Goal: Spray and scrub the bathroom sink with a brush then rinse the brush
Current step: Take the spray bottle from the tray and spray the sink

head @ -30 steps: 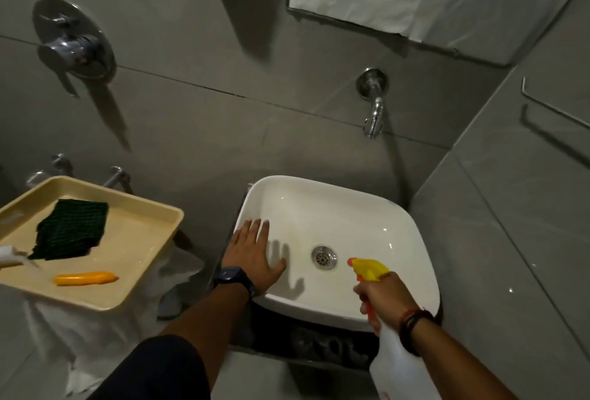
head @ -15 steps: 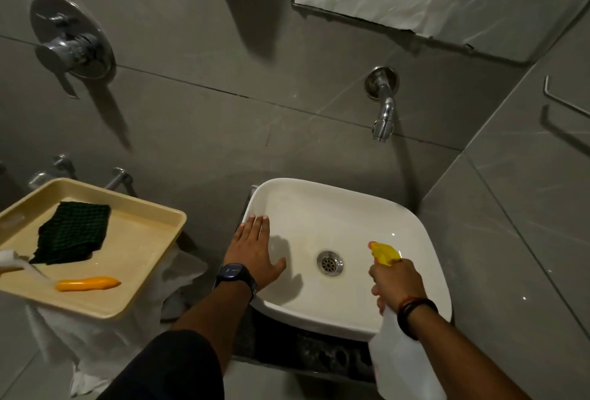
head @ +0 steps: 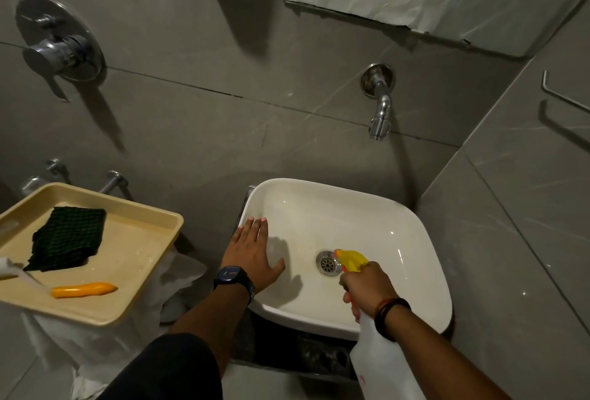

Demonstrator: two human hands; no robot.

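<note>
A white square sink [head: 412, 224] with a metal drain [head: 328, 262] sits against the grey tiled wall. My left hand [head: 252, 251] lies flat on the sink's left rim, fingers together, holding nothing. My right hand [head: 370, 288] grips a white spray bottle [head: 383, 364] with a yellow nozzle [head: 349, 259], which points into the basin just beside the drain. A brush with an orange handle [head: 83, 290] lies on a beige tray [head: 140, 259] to the left, its head partly cut off by the frame edge.
A dark green scrub pad [head: 68, 237] lies on the tray. A chrome tap [head: 380, 112] juts from the wall above the sink. A shower mixer [head: 59, 45] is at upper left, a rail [head: 562, 93] on the right wall, and crumpled white plastic [head: 105, 351] under the tray.
The nozzle first swung right, then came back toward the drain with my right hand. My left hand stays on the rim. The view has shifted slightly.
</note>
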